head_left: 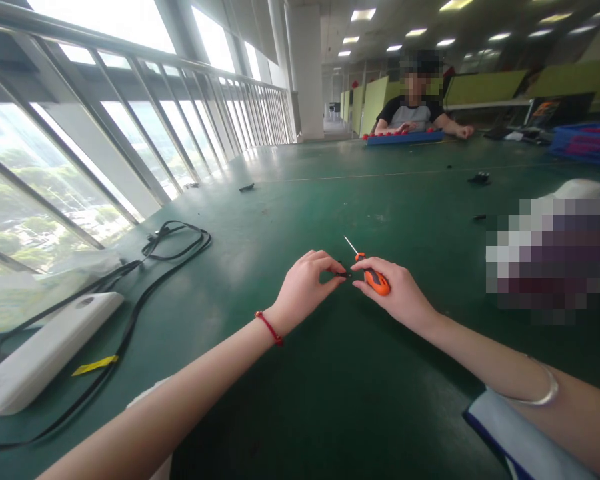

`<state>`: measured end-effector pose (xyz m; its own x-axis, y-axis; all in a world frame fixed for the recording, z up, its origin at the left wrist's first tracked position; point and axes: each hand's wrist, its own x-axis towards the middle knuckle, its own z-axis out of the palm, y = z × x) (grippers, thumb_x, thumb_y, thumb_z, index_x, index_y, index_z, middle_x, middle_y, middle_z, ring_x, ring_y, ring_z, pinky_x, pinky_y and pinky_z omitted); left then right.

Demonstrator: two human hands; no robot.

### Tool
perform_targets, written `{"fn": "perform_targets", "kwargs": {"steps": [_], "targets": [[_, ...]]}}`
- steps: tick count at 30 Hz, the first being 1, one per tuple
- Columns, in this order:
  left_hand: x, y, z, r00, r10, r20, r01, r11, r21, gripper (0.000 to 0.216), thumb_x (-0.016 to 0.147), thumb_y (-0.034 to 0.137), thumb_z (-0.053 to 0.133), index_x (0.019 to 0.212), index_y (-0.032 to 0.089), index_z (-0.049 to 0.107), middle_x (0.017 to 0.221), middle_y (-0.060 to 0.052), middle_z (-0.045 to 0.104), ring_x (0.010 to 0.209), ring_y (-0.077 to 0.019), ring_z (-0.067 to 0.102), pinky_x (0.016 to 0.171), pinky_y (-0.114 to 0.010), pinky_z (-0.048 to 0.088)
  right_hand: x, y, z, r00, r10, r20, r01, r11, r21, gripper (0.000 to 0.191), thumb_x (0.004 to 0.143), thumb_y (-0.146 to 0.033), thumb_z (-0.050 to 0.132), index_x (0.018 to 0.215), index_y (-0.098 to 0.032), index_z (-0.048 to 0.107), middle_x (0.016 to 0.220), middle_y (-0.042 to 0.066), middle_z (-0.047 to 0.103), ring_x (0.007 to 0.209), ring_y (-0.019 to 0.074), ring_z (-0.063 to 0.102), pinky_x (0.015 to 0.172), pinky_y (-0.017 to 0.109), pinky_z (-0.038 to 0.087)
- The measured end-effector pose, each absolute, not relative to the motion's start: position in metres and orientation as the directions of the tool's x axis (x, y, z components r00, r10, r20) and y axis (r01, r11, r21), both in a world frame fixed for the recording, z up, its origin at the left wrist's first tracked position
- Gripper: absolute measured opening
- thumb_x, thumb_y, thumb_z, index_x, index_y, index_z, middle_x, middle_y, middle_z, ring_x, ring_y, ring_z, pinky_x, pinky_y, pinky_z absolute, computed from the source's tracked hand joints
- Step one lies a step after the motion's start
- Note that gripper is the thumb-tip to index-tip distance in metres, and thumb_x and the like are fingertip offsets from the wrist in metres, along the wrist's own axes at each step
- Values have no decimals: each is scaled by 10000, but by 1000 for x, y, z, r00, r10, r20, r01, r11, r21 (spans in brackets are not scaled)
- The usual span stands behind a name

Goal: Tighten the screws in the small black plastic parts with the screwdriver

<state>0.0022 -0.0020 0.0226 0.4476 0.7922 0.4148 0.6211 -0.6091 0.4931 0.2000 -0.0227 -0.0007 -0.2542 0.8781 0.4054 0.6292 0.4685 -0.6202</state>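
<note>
My left hand (305,285) pinches a small black part (343,274) between thumb and fingertips, above the green table; its exact kind is too small to make out. Just to the right, my right hand (394,293) is closed around a screwdriver (377,281) with an orange and dark handle. The screwdriver's thin metal shaft points up and to the left, away from the black part. Thumb and forefinger of the right hand are close to the black part, with a narrow gap between the two hands.
On the green table (280,220), a black cable (180,257) and a white power strip (50,353) lie left. Small black pieces (479,178) are scattered farther off. A person (414,113) sits across, behind a blue tray (405,138). A blue basket (587,143) stands far right.
</note>
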Motion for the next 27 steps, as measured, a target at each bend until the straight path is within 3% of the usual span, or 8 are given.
{"fn": "perform_targets", "kwargs": {"steps": [12,27], "targets": [[6,-12,14,394,850,351,556,-524,646,41,780,213,677,808,195,702,874,-12,679,843,-168,612,786,-303,476,199,-26,4,-329,839,433,694,526,-492,88,801,-235,666,884,-209,679,823,20,693,732,180,602,748,333,440],[7,-15,11,412,839,355,579,-541,610,34,771,196,654,798,200,674,848,-7,672,818,-168,599,758,-297,469,199,-26,1,-362,827,431,704,546,-455,86,811,-221,625,891,-208,653,836,12,701,728,175,590,767,344,430]]}}
